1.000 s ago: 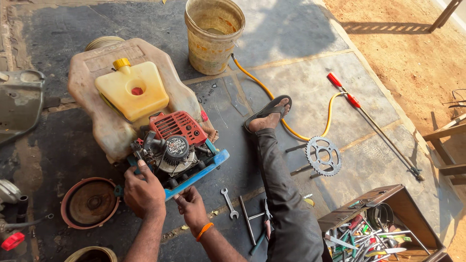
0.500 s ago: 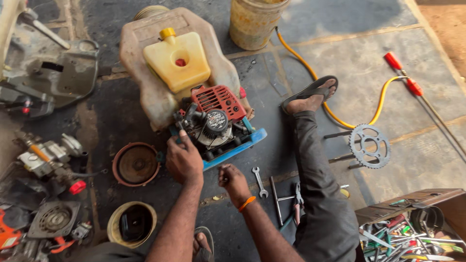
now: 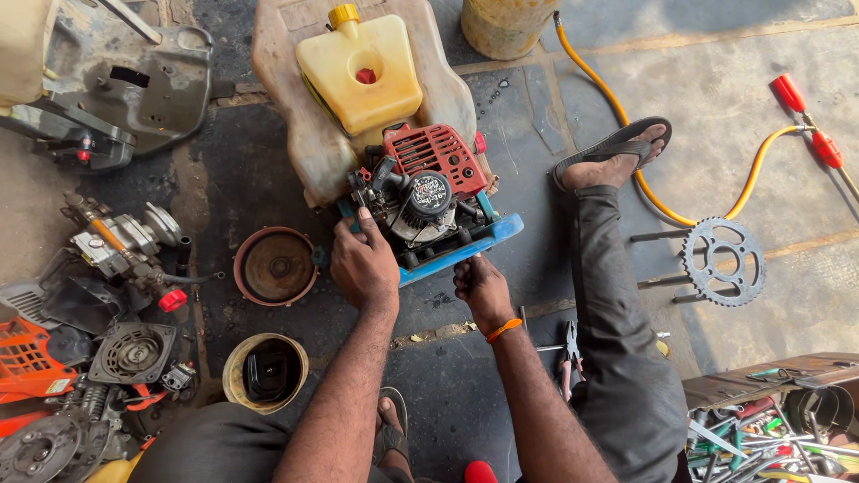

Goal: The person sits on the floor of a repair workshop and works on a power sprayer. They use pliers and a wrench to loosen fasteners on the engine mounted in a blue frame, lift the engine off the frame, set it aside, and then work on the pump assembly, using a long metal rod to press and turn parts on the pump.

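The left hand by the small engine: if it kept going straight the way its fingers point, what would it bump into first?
The left hand points up the picture, fingertips already at the small engine. Going on, it would probably meet the engine's black parts first, then the yellow fuel tank beyond. Depth is hard to judge from above.

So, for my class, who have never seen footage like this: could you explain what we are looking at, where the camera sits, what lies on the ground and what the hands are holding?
The camera sits on a person's head and looks down at their own arms; they sit on a concrete floor. The left hand rests on a small engine with a red cover. The right hand, with an orange band at its wrist, grips the engine's blue base frame. Behind the engine stands a yellow fuel tank. Around lie a rusty round cover, a toothed sprocket, a yellow hose, pliers and engine parts on the left.
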